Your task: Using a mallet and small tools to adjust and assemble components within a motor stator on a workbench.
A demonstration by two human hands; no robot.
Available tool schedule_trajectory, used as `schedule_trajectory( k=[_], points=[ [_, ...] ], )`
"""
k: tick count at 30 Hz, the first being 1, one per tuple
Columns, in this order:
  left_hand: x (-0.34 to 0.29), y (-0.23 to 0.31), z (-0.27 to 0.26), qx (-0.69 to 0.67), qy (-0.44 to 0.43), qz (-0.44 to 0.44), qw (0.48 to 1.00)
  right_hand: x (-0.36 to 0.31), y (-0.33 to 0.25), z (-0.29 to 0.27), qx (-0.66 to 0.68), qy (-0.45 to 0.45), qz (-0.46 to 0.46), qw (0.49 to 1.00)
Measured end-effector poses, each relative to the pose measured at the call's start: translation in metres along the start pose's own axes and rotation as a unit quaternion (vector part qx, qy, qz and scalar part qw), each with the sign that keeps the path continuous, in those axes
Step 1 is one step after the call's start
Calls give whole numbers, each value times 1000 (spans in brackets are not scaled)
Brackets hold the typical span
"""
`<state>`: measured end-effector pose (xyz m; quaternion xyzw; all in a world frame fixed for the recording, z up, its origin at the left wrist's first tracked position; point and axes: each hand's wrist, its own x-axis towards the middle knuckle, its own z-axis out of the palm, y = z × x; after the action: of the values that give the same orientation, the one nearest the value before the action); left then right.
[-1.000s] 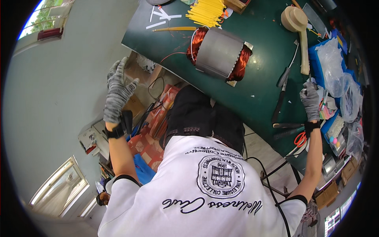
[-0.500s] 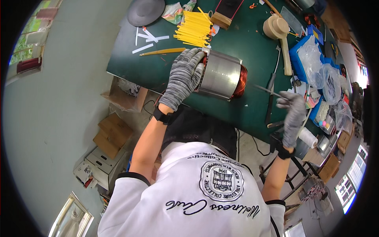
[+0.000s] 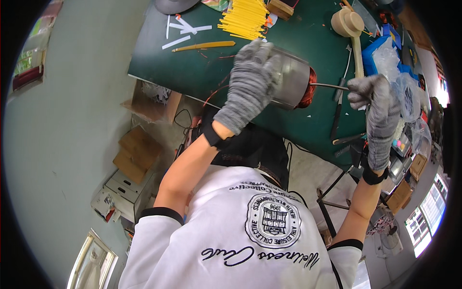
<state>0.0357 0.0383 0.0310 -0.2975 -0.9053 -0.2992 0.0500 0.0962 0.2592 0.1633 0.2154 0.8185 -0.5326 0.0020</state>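
A motor stator [image 3: 295, 79], a silver cylinder with copper windings [image 3: 309, 90] bulging from its right end, lies on its side on the green table. My left hand [image 3: 252, 86], in a grey knit glove, grips its left end, with the fingers over the top. Red wires [image 3: 215, 95] trail out beside that wrist. My gloved right hand [image 3: 378, 106] is closed around a thin metal rod [image 3: 329, 85]. The rod points left and its tip meets the copper windings; whether it goes inside cannot be seen.
Yellow strips [image 3: 243, 19] are piled beyond the stator, with white strips [image 3: 185, 30] and a yellow-brown flat stick [image 3: 204, 45] to their left. On the right are a mallet [image 3: 347, 24], a dark long-handled tool [image 3: 337, 115] and a blue bin [image 3: 370, 58] holding plastic bags.
My right hand has moved up and right, and its rod now reaches the windings. The stator and my left hand sit further right and higher in view; the view itself has shifted.
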Motion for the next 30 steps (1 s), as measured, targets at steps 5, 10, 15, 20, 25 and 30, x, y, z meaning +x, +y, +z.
schedule_trajectory(
  k=[5,10,15,20,25,30],
  points=[
    [5,15,35,85,-63,41,994,4,-28,15,-34,-56,-48,997],
    [9,18,43,163,-88,69,980,26,-4,13,-4,-90,-57,994],
    [17,22,42,152,-118,48,980,48,-2,13,-61,-146,-29,987],
    [13,14,37,125,-97,38,987,42,41,-15,90,-155,2,984],
    [11,19,43,73,-63,31,995,35,153,-53,339,-103,-53,934],
    [10,16,40,86,-60,5,994,23,119,-32,294,-90,-60,950]
  ],
)
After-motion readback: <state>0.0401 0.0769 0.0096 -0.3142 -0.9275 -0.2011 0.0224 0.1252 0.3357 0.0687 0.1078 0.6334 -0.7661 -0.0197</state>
